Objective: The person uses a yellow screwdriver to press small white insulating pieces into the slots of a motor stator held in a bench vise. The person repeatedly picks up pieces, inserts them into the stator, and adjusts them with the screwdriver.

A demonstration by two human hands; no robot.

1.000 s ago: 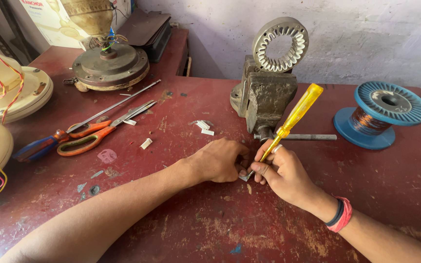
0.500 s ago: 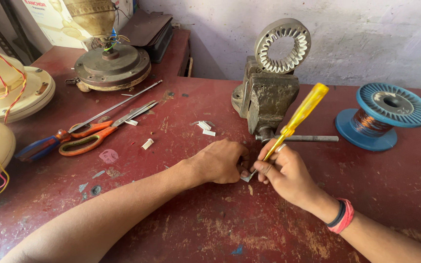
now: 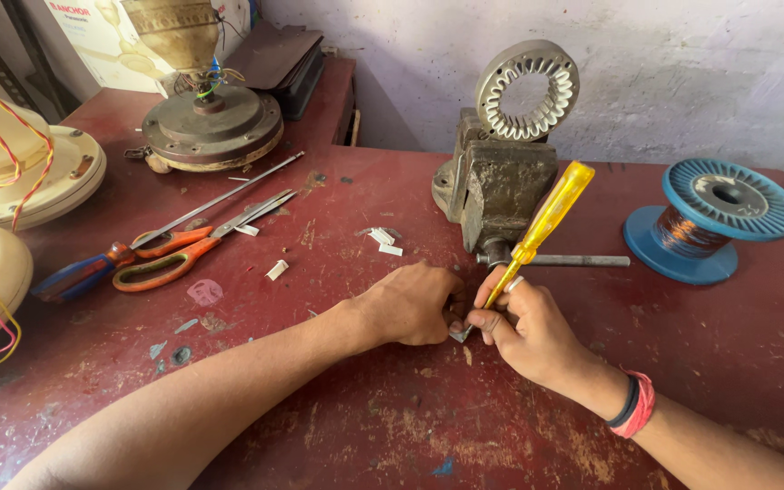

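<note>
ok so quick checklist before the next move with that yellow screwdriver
1. Right hand grips the yellow-handled screwdriver: ok.
2. Left hand steadies the small grey piece on the red worktable: ok.
3. Screwdriver tip seated on the piece: cannot tell, hidden by fingers.
4. Left fingers out of the tip's path: not ok, they sit right beside it.
5. Orange-handled scissors away from both hands: ok.
6. Grey bench vise close behind the hands: ok, not touching.
</note>
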